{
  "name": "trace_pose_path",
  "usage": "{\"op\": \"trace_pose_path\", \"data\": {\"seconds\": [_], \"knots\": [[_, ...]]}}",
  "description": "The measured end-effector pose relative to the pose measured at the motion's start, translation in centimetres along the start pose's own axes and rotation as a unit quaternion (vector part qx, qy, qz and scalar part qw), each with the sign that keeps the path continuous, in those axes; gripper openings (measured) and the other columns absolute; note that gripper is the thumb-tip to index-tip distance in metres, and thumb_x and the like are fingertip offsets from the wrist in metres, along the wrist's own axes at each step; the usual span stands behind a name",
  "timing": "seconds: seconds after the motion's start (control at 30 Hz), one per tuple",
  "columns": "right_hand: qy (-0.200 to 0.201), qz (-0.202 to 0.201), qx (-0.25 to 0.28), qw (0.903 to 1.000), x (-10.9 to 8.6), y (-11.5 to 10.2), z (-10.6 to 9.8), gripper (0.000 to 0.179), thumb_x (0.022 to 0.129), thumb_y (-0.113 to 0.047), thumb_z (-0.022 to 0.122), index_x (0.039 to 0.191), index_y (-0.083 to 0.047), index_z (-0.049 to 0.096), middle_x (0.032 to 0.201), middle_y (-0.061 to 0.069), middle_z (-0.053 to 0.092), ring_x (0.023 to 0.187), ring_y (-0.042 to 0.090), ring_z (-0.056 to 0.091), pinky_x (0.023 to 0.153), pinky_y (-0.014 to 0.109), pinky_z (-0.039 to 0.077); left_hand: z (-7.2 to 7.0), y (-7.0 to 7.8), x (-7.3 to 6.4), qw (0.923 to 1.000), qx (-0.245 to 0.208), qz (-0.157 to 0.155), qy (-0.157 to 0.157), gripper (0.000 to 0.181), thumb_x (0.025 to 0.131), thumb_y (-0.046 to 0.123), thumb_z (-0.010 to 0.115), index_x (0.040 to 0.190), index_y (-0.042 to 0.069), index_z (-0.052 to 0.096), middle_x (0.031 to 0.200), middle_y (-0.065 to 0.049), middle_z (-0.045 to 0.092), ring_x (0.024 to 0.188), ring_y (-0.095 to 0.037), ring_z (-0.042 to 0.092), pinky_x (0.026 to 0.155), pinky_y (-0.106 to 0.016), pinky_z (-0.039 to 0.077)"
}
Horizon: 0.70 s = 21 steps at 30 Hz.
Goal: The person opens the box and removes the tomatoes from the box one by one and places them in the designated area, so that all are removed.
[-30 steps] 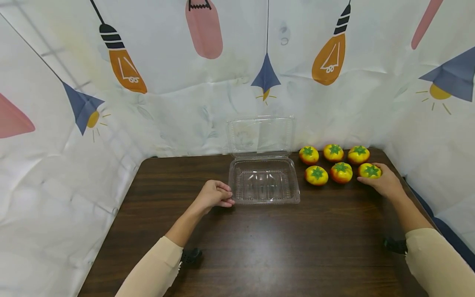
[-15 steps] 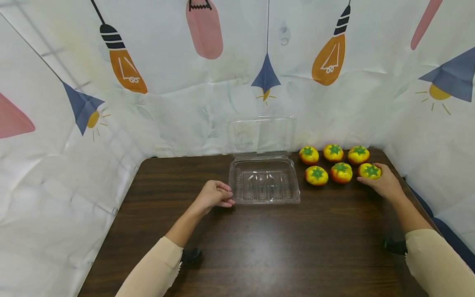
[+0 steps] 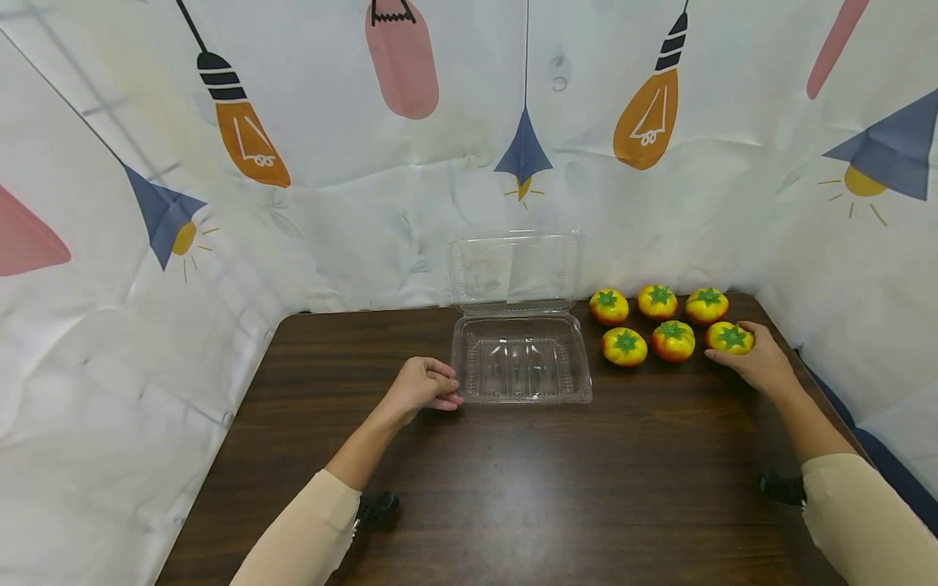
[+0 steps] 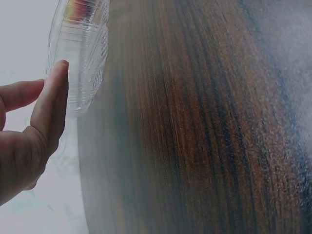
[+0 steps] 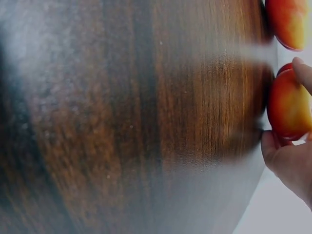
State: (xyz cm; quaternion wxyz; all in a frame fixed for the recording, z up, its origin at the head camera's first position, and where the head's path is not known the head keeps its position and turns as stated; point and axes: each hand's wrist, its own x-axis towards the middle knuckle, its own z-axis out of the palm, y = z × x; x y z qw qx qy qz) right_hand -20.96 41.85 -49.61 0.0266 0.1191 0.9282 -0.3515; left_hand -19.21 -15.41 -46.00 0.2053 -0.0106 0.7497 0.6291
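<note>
An opened clear plastic clamshell container (image 3: 524,399) stands at the table's back edge, its lid (image 3: 513,273) raised against the cloth. It holds nothing. My left hand (image 3: 425,384) is at the container's front left corner, where thumb and finger pinch the rim; the left wrist view shows the fingertips (image 4: 59,73) against the clear side. My right hand (image 3: 764,358) grips a yellow-and-red tomato-like fruit (image 3: 729,337) with a green star-shaped top, thumb and fingers on opposite sides. That fruit is at the right end of the front row, apparently resting on the table.
More such fruits stand left of it: a middle one (image 3: 672,341) and a left one (image 3: 624,347) in front, a back row (image 3: 656,301) behind. Dark wood-grain table (image 3: 513,488) stretches forward of the container. Patterned white cloth (image 3: 330,212) hangs around the back and sides.
</note>
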Motion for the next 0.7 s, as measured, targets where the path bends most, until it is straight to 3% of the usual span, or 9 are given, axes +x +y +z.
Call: {"op": "trace_pose_path", "data": {"seconds": [0.43,0.7], "knots": [[0.001,-0.013,0.019,0.9997,-0.18,-0.21,0.05,0.107,0.098,-0.054,0.064,0.156,0.015,0.007,0.151,0.047,0.022,0.131,0.060,0.033,0.109,0.078,0.033,-0.15,0.16,-0.14,0.9999,0.014,0.010,-0.003,0.039,0.097,-0.004,0.064,0.130,-0.019,0.049,0.106,-0.036,0.069,0.079,-0.029,0.077,0.072,-0.039,0.067],[0.007,-0.025,0.038,0.9989,-0.53,-0.33,-0.34,0.107,0.098,-0.051,0.066,0.158,0.013,0.005,0.157,0.046,0.014,0.139,0.063,0.026,0.113,0.078,0.026,-0.30,0.24,-0.49,0.9991,0.038,0.008,0.014,0.040,0.097,0.003,0.068,0.131,-0.013,0.054,0.106,-0.027,0.072,0.086,-0.034,0.077,0.076,-0.040,0.067]]}}
